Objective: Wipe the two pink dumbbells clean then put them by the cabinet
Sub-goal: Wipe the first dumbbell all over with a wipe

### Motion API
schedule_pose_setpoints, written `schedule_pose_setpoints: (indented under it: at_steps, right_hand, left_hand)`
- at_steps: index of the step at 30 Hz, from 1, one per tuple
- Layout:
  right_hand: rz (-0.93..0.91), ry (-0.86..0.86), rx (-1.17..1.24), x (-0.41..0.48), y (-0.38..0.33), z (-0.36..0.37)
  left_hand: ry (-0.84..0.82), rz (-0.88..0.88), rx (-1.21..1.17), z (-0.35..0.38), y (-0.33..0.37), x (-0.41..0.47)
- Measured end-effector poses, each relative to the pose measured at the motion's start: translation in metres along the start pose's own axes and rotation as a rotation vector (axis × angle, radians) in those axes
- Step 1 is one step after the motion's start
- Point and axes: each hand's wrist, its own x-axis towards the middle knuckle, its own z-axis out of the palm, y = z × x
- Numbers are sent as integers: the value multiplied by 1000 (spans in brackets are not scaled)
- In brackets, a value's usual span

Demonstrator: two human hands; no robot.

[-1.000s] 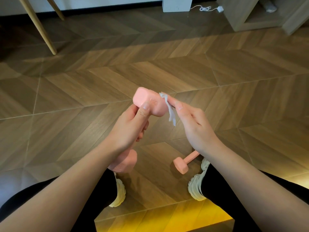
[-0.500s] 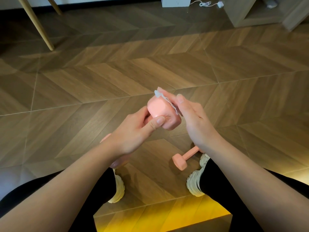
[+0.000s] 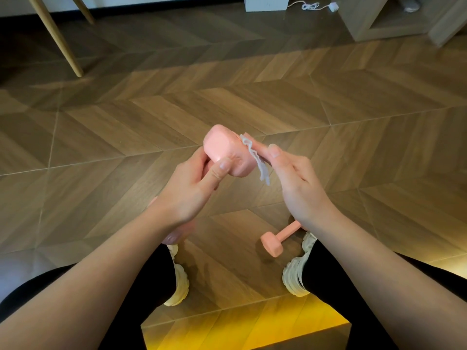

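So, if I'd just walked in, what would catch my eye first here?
A pink dumbbell held up mid-frame: the left hand grips its handle while the right hand pinches a white wipe against its end. A second pink dumbbell lies on the wooden floor beside the right shoe.

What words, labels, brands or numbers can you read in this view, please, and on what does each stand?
No readable text anywhere.
Held pink dumbbell: faint dents on its head, too blurred to read as characters.
Second dumbbell, white wipe, cream shoes: plain, no marks visible.
White box at the top edge: blank face.
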Motion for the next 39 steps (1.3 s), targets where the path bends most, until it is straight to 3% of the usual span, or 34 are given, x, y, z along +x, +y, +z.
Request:
schedule_pose_setpoints:
  at_steps: [7,14,18,23,31,39]
  right_hand:
    - [40,50,24,1,3,0]
    - [-69,25,20,-7,1,0]
    - [-33,62,4,-8,6,-4]
    - [67,91,90,-4,8,-3]
    - [-16,79,140,5,7,4]
    - [-172,46,0,2,5,3]
  left_hand:
    - [-70,48,207,8,3,-3]
    - [18,-28,63,12,2,0]
    - [47,17,85,5,6,1]
    - [-33,143,213,2,10,-4]
    - [-164,168,405,4,11,-4]
    - [-139,21,192,16,6,1]
